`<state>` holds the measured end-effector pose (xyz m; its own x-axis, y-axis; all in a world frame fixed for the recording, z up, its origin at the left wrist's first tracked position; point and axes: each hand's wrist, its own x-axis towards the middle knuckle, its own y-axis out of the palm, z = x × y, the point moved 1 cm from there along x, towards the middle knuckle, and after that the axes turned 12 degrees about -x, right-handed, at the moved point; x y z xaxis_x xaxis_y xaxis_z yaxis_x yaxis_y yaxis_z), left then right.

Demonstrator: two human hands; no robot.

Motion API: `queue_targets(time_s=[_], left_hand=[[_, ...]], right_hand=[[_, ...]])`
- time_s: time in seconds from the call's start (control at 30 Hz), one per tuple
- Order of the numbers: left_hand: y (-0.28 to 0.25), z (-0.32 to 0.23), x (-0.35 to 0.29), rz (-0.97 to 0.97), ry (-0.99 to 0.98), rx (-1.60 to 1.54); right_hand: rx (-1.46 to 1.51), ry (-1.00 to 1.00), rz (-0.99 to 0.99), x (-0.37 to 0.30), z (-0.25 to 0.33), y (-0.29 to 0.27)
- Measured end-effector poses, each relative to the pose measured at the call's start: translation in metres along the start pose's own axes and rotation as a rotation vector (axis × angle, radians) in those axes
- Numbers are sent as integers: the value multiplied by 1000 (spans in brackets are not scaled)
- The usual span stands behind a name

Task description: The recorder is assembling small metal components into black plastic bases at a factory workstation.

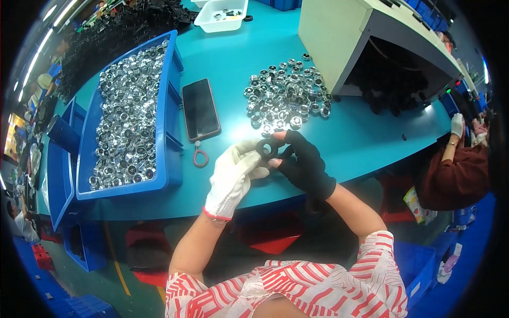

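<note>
In front of me, just above the table's near edge, both my hands meet around a small black ring (271, 143) that looks like a toy-size tyre. White cloth covers my left hand (232, 177), whose fingers pinch the ring from the left. My right hand (303, 163), in a black glove with bare fingertips, is closed on its right side with thumb and forefinger. Whether a wheel hub sits inside the ring is too small to tell. Just beyond my fingers lies a loose pile of shiny silver wheel hubs (289, 93) with dark centres.
A blue bin (172, 114) full of similar silver hubs stands on the left. Between it and the pile lie a phone (201, 108) and a reddish loop (200, 158). A beige machine (334, 40) with black pieces in its opening stands right. A white tray (212, 24) sits far back.
</note>
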<state>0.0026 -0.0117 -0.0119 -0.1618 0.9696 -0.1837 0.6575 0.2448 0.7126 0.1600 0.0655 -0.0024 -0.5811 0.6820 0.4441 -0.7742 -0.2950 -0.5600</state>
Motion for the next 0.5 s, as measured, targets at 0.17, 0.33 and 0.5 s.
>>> queue_targets(time_s=[0.17, 0.33, 0.5], left_hand=[[1, 0, -1, 7, -5, 15], [1, 0, -1, 23, -6, 33], [6, 0, -2, -38, 57, 198]], right_hand=[[27, -34, -18, -1, -2, -1], [48, -20, -19, -2, -2, -1], [7, -32, -23, -3, -6, -6]])
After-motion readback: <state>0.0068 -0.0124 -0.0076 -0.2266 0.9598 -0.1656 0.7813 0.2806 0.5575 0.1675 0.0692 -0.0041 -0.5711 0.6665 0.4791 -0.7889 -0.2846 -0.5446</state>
